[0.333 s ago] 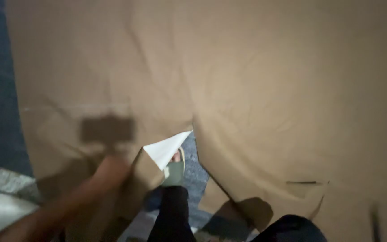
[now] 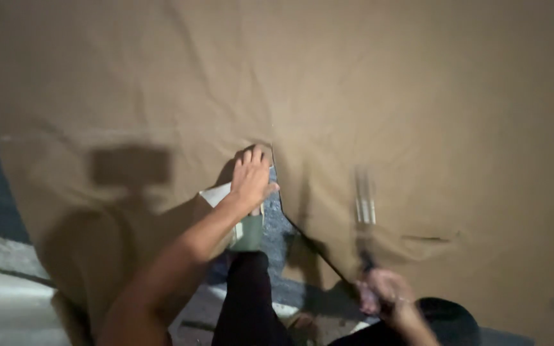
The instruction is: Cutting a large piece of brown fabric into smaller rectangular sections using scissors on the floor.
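At six o'clock my black trouser leg (image 2: pixel 246 301) runs up to a green slipper (image 2: pixel 249 234), standing on dark blue-grey carpet (image 2: pixel 281 225). The same carpet shows along the nine o'clock edge. At eight o'clock lies a pale strip of floor (image 2: pixel 4 311).

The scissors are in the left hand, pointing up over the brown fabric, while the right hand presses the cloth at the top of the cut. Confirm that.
Not quite: the hands are swapped. In the head view the scissors are held by the right hand, blades pointing up over the brown fabric, while the left hand presses the cloth at the top of the cut.
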